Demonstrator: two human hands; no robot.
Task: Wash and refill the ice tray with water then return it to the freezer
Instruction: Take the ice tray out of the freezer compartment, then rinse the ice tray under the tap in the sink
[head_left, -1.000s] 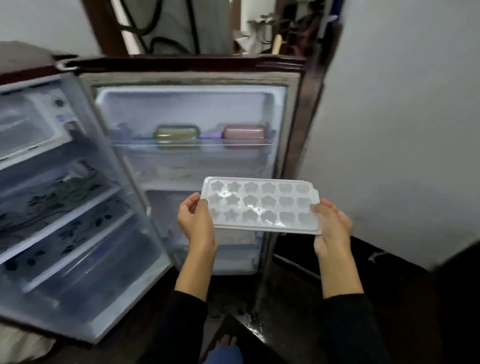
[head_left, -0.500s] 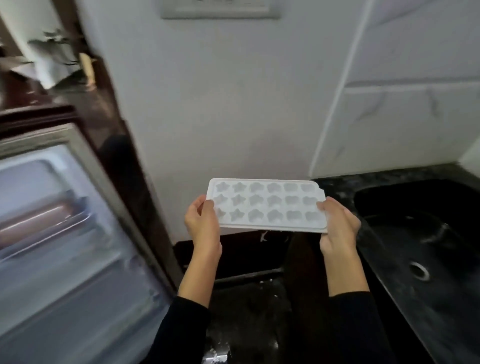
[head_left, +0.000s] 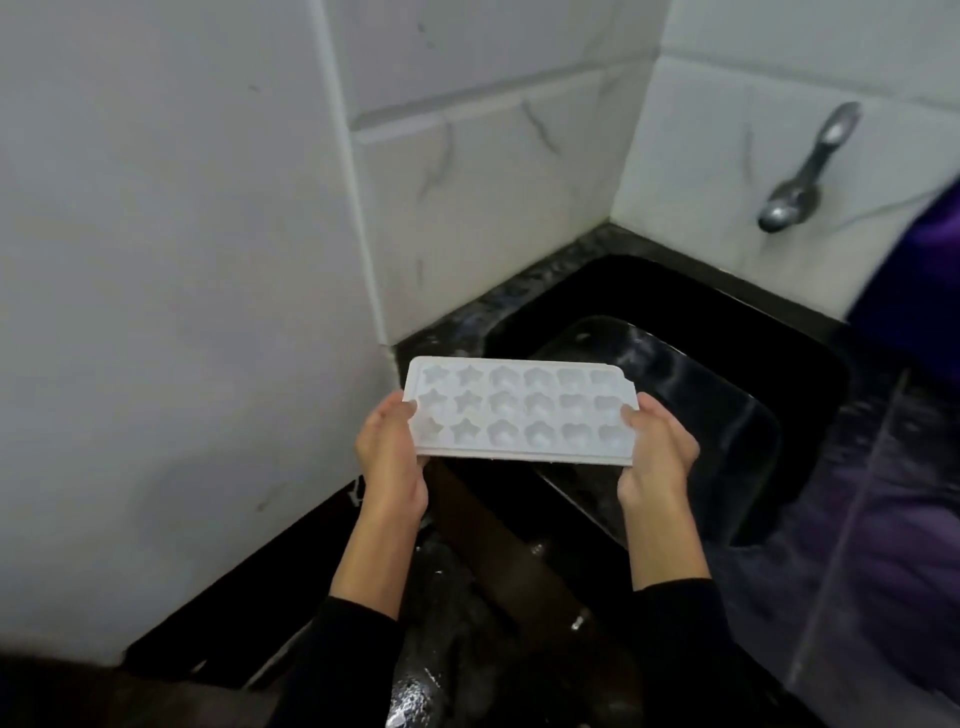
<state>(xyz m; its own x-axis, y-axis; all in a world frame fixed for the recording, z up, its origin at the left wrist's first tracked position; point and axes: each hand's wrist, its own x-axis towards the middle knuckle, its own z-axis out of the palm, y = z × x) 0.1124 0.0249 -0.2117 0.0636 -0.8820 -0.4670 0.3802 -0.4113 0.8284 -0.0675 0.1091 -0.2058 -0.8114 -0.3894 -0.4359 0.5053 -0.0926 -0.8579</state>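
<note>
A white ice tray (head_left: 522, 410) with star and heart shaped cells is held level in front of me, its cells look empty. My left hand (head_left: 390, 457) grips its left end, thumb on top. My right hand (head_left: 655, 452) grips its right end the same way. The tray hovers over the near left corner of a black sink (head_left: 753, 395). A metal tap (head_left: 808, 174) sticks out of the tiled wall above the sink's far right side. The freezer is out of view.
White marble-look tiles (head_left: 493, 182) back the sink, and a plain white wall (head_left: 171, 291) stands close on the left. A dark stone counter (head_left: 883, 545) runs along the right. Something purple (head_left: 919, 280) sits at the right edge.
The view has swung right from the open fridge to the sink. Both hands keep their hold and have carried the tray over the sink's corner.
</note>
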